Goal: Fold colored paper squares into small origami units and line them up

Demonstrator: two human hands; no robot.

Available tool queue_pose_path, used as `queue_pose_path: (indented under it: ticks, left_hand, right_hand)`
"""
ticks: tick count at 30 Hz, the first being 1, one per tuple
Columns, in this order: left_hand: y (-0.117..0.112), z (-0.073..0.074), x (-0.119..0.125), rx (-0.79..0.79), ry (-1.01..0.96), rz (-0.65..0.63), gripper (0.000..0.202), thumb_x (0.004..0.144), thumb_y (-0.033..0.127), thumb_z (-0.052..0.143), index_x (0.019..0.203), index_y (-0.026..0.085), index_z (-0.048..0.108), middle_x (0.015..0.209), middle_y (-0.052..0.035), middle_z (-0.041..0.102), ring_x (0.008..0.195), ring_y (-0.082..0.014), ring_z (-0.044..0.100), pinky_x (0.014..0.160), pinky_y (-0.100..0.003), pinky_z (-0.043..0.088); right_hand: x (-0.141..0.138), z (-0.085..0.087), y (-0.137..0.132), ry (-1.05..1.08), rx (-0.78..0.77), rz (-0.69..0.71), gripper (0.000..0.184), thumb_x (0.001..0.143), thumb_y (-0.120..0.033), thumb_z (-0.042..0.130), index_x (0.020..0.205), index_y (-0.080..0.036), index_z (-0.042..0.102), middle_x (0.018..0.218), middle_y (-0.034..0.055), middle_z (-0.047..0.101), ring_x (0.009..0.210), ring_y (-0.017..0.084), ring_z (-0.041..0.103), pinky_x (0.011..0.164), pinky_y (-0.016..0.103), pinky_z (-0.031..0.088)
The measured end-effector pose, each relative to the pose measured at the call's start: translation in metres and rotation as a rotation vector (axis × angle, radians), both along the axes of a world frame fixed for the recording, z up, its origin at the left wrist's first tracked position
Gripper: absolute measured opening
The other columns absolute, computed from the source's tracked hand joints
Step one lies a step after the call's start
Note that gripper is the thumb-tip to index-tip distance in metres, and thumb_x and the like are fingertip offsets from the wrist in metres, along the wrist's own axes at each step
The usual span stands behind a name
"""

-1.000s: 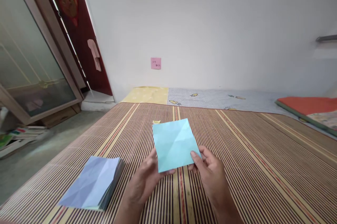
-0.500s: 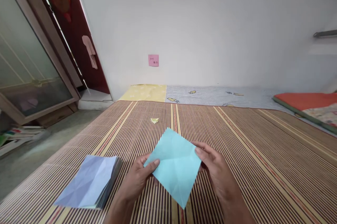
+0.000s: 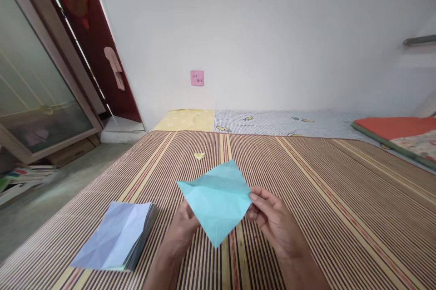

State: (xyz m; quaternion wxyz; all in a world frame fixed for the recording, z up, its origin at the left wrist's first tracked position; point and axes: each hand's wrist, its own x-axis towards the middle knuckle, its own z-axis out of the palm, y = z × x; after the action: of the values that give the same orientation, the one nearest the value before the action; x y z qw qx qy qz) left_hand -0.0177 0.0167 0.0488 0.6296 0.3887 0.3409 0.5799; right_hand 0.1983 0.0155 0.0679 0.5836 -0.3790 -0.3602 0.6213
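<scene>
A creased light-blue paper square is held above the striped mat, turned like a diamond with one corner pointing down. My left hand grips it from below on its left side, mostly hidden behind the sheet. My right hand pinches its right corner between thumb and fingers. A stack of creased pale-blue paper sheets lies on the mat to the left of my left hand.
A tiny yellow folded scrap lies on the mat beyond the sheet. Bedding runs along the wall, with an orange cushion at the right. A pink sticky note is on the wall. A glass-door cabinet and books stand at the left.
Both hands have rotated the light-blue sheet from a near-upright square to a diamond. My left hand has shifted beneath it. The stack has stayed put.
</scene>
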Motion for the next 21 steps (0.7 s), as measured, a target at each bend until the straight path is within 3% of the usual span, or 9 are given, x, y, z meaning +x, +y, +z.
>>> queue_pose_path:
  ticks: [3, 6, 11, 15, 19, 21]
  left_hand:
    - [-0.005, 0.003, 0.012, 0.051, 0.100, 0.068, 0.038, 0.066, 0.041, 0.089, 0.094, 0.020, 0.077, 0.090, -0.0118, 0.077, 0.092, -0.0323, 0.070, 0.082, -0.042, 0.056]
    - [-0.005, 0.004, 0.013, 0.087, 0.114, 0.144, 0.028, 0.070, 0.042, 0.087, 0.081, 0.019, 0.075, 0.082, -0.0065, 0.074, 0.086, -0.0260, 0.067, 0.085, -0.038, 0.052]
    - [0.000, -0.003, 0.015, 0.073, 0.107, 0.273, 0.021, 0.081, 0.035, 0.080, 0.077, 0.018, 0.069, 0.070, 0.0012, 0.064, 0.065, -0.0142, 0.056, 0.065, -0.026, 0.046]
    - [-0.005, -0.002, 0.026, 0.027, 0.131, 0.103, 0.021, 0.081, 0.035, 0.080, 0.078, 0.017, 0.070, 0.067, 0.0013, 0.062, 0.061, -0.0134, 0.053, 0.059, -0.025, 0.042]
    - [-0.011, 0.004, 0.031, 0.037, 0.219, -0.130, 0.021, 0.082, 0.036, 0.079, 0.076, 0.018, 0.071, 0.067, 0.0010, 0.061, 0.062, -0.0129, 0.050, 0.060, -0.025, 0.038]
    - [-0.011, 0.004, 0.030, 0.056, 0.269, -0.189, 0.027, 0.087, 0.038, 0.074, 0.071, 0.017, 0.071, 0.064, 0.0002, 0.061, 0.059, -0.0123, 0.046, 0.058, -0.025, 0.035]
  right_hand:
    - [-0.010, -0.007, 0.000, -0.067, 0.022, 0.156, 0.027, 0.080, -0.041, 0.079, 0.085, -0.016, 0.070, 0.066, -0.0002, 0.067, 0.057, 0.013, 0.060, 0.057, 0.024, 0.050]
    - [-0.012, -0.008, -0.002, -0.235, 0.079, 0.306, 0.025, 0.090, -0.041, 0.070, 0.084, -0.016, 0.068, 0.069, 0.0012, 0.069, 0.056, 0.013, 0.063, 0.058, 0.026, 0.051]
    - [-0.008, 0.001, -0.004, -0.408, 0.196, 0.279, 0.043, 0.098, -0.055, 0.054, 0.097, -0.016, 0.071, 0.091, 0.0096, 0.074, 0.083, 0.022, 0.072, 0.076, 0.034, 0.056]
    - [-0.014, 0.003, -0.005, -0.387, 0.207, 0.187, 0.036, 0.088, -0.049, 0.071, 0.107, -0.018, 0.071, 0.097, 0.0083, 0.074, 0.091, 0.023, 0.071, 0.081, 0.034, 0.056]
    - [-0.014, 0.001, -0.004, -0.431, 0.195, 0.014, 0.026, 0.084, -0.043, 0.075, 0.082, -0.017, 0.071, 0.070, 0.0001, 0.065, 0.062, 0.015, 0.061, 0.056, 0.024, 0.048]
    - [-0.009, 0.001, -0.003, -0.457, 0.205, -0.078, 0.027, 0.083, -0.042, 0.075, 0.076, -0.017, 0.070, 0.065, -0.0012, 0.063, 0.058, 0.013, 0.056, 0.053, 0.023, 0.045]
